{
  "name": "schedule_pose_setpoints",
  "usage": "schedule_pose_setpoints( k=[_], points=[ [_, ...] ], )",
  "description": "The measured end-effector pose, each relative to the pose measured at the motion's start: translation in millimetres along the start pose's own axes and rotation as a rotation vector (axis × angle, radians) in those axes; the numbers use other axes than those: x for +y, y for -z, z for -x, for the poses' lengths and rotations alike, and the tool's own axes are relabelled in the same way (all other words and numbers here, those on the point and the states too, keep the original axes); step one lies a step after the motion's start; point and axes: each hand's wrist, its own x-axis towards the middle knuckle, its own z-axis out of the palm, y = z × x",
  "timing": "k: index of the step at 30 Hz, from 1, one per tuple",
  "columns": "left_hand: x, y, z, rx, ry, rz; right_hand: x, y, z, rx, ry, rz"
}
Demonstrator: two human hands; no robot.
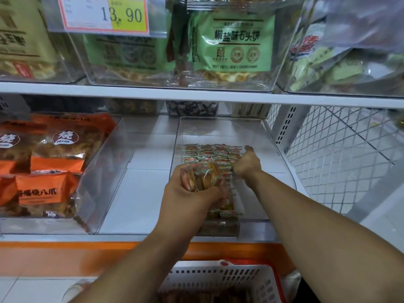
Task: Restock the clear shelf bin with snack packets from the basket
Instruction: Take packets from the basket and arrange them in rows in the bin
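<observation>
Even, soft indoor light; wide-angle bending at edges, blurred lower-left corner, faint bin glare.

Bin: clear hard plastic, glossy, glare on walls. Packets: shiny plastic film, crinkled. Basket: white perforated plastic, red rim, matt. Shelf: smooth white painted metal, orange front strip. Right side panel: white wire mesh. Left orange bags: glossy film. Price tag: paper behind clear sleeve.
</observation>
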Motion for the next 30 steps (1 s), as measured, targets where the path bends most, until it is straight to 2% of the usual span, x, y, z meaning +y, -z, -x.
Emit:
schedule_pose_setpoints(
  k=[4, 9, 11, 13, 14, 16, 17, 18, 19, 21, 26, 28, 30],
  points=[
    [3, 1, 1, -0.007, 0.018, 0.003, 1, 2, 0, 0.058, 0.048, 0.023],
    [11, 6, 5, -0.084, 0.056, 0.063, -13, 9, 16, -0.039, 0.094, 0.166],
    [18, 9, 7, -0.143, 0.096, 0.151, -30, 22, 29, 0.068, 0.263, 0.245],
    [23, 12, 9, -0.208, 0.161, 0.261, -49, 40, 50, 0.148, 0.481, 0.165],
    [26, 14, 10, -0.239, 0.199, 0.309, -55, 52, 63, 0.047, 0.528, -0.001],
    [31, 18, 12, -0.296, 0.26, 0.379, -59, 76, 95, -0.433, 0.519, -0.352],
    [32, 20, 13, -0.325, 0.279, 0.395, -59, 85, 109, -0.688, 0.522, -0.39],
    [33, 22, 13, -0.357, 0.291, 0.404, -58, 92, 120, -0.863, 0.558, -0.35],
    [34, 23, 15, -0.387, 0.3, 0.416, -56, 95, 127, -0.957, 0.6, -0.317],
    [35, 24, 17, -0.413, 0.313, 0.44, -51, 97, 135, -0.932, 0.677, -0.312],
    [31, 27, 21, -0.347, 0.312, 0.481, -48, 98, 139, -0.626, 0.656, -0.517],
    [29, 27, 22, -0.311, 0.289, 0.491, -46, 101, 139, -0.629, 0.663, -0.506],
    [29, 27, 24, -0.266, 0.217, 0.472, -45, 100, 144, -0.626, 0.671, -0.359]
  ],
)
